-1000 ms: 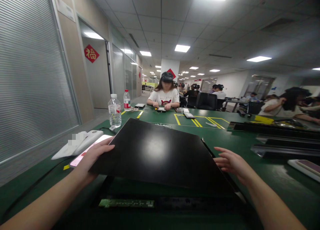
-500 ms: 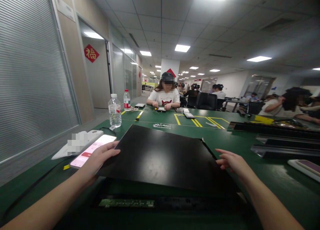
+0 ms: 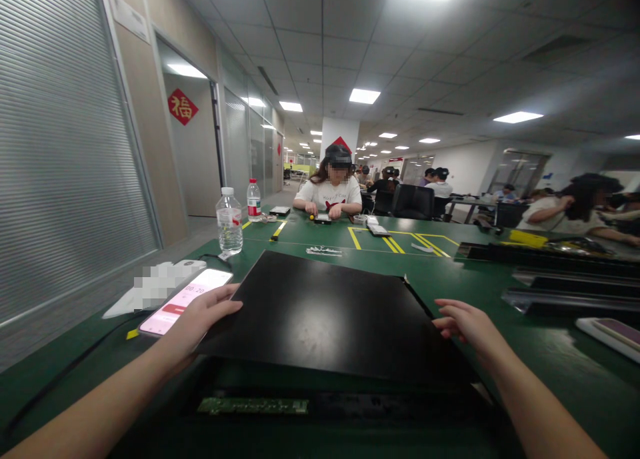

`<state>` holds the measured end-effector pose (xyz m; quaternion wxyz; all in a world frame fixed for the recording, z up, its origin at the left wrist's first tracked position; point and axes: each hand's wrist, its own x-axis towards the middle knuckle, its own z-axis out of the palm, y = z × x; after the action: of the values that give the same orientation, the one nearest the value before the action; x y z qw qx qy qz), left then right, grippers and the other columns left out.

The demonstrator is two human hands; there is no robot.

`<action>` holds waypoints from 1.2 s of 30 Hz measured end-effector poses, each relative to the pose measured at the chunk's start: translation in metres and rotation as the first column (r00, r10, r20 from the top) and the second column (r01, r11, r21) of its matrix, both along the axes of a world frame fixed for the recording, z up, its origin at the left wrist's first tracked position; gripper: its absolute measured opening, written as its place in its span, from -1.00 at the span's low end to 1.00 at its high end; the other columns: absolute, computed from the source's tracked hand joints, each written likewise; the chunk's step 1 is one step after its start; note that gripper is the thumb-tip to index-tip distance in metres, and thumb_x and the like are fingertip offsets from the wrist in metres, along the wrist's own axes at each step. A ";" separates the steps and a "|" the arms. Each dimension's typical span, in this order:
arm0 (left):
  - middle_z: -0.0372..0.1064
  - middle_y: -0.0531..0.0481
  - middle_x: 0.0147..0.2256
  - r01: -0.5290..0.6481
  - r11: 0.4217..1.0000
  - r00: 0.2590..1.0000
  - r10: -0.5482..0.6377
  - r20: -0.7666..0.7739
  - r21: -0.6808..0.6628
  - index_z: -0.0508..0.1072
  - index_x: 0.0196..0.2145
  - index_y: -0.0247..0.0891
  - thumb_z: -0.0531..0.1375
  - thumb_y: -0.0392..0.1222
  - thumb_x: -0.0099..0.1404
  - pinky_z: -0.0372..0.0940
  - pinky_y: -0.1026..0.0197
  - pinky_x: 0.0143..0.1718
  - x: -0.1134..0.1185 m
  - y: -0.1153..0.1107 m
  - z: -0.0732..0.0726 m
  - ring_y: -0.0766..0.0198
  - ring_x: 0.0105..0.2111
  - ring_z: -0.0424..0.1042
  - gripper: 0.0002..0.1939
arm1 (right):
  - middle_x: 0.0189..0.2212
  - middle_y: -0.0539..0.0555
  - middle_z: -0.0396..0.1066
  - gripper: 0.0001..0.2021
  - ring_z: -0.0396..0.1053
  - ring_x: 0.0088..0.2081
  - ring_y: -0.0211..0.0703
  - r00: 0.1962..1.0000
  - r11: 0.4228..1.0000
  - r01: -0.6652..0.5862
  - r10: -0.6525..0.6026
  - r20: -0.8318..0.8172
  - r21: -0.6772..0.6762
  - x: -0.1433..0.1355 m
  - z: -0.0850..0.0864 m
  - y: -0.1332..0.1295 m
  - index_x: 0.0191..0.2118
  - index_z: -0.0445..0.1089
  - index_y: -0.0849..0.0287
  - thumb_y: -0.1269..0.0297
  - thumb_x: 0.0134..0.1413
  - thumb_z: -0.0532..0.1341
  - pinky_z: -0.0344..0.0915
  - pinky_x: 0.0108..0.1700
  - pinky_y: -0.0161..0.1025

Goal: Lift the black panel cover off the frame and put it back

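Observation:
A large, glossy black panel point(image 3: 320, 312) lies tilted in front of me. My left hand point(image 3: 213, 312) grips its left edge, thumb on top and the other fingers partly hidden beneath. At the panel's right edge, my right hand point(image 3: 457, 319) has its fingers loosely extended, close to the edge; whether they touch it is unclear. Below the panel's near edge, a green circuit board strip point(image 3: 254, 406) shows in a dark part on the green table point(image 3: 540, 372).
A lit phone point(image 3: 185, 302) and a clear bottle point(image 3: 229, 222) stand at the left. Across the table a person point(image 3: 330, 192) handles a small device. Long dark strips point(image 3: 565, 302) and another phone point(image 3: 617, 332) lie at the right.
Both hands and the panel are almost where they were. The person across the table has raised their head slightly.

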<state>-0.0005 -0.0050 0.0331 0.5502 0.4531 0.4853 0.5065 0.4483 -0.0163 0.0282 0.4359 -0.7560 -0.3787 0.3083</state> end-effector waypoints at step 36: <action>0.59 -0.11 -0.25 0.062 0.996 0.997 -0.059 0.040 -0.067 0.53 -0.14 -0.23 0.39 -0.12 -0.09 0.37 0.19 -0.28 0.008 -0.001 -0.007 0.07 -0.30 0.56 -0.51 | -0.56 0.03 0.49 -0.64 0.39 -0.57 -0.19 0.938 0.997 -0.056 0.068 0.340 -0.044 0.022 -0.021 0.009 -0.14 0.43 0.14 0.21 -0.11 0.13 0.24 -0.42 -0.25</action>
<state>0.0078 -0.0065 0.0260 0.5896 0.4387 0.4778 0.4813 0.4704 -0.0072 0.0073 0.3409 -0.7929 -0.4669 0.1925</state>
